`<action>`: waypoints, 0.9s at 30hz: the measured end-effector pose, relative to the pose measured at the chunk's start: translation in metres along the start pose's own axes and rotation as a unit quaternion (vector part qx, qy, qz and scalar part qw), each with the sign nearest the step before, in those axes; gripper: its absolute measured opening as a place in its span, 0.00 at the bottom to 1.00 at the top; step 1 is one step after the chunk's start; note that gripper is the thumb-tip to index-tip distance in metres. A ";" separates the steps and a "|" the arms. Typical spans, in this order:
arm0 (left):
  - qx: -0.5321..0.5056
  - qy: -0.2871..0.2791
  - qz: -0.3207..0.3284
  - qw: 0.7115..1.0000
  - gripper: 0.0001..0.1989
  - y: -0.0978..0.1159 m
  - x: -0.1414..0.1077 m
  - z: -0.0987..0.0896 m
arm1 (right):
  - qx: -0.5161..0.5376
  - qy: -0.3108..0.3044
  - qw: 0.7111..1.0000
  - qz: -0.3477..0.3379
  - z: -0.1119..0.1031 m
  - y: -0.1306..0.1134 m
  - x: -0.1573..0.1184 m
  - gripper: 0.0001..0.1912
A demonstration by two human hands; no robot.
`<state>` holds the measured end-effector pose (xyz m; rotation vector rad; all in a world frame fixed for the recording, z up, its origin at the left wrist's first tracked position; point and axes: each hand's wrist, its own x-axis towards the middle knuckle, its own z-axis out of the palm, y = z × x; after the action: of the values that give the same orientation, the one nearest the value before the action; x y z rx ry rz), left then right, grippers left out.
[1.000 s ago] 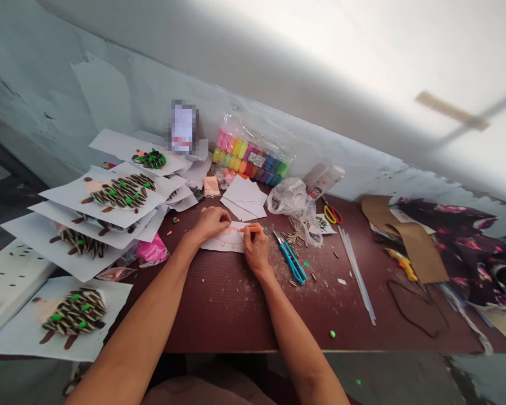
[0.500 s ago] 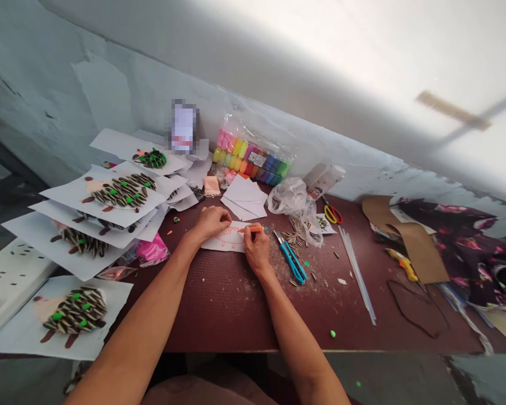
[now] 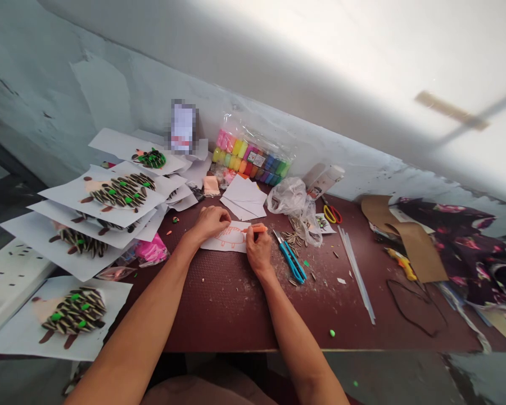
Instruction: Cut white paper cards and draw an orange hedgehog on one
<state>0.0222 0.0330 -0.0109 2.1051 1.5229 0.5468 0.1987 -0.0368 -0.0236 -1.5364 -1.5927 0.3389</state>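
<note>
A small white sheet of paper with an orange outline drawn on it lies on the dark red table. My left hand rests on the sheet's upper left part, fingers bent and spread over it, holding nothing. In my right hand is an orange marker, its tip pointing left at the sheet's right part. Just right of this hand, cyan-handled scissors lie on the table beside scattered striped seeds.
Stacked papers with seed-covered hedgehogs stand at left. Behind the hands are blank papers, a coloured clay pack and a plastic bag. Farther right lie clear sticks, a yellow glue gun and brown card.
My right hand has moved slightly right with the marker, and more of the orange outline shows. My left hand has stayed in place on the paper.
</note>
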 end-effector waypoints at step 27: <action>-0.013 -0.002 -0.005 1.000 0.10 -0.001 0.000 0.000 | -0.008 -0.033 0.999 -0.014 0.000 0.000 0.000 0.13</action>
<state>0.0220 0.0334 -0.0116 2.0771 1.5155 0.5559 0.1985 -0.0364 -0.0236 -1.5281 -1.6694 0.3648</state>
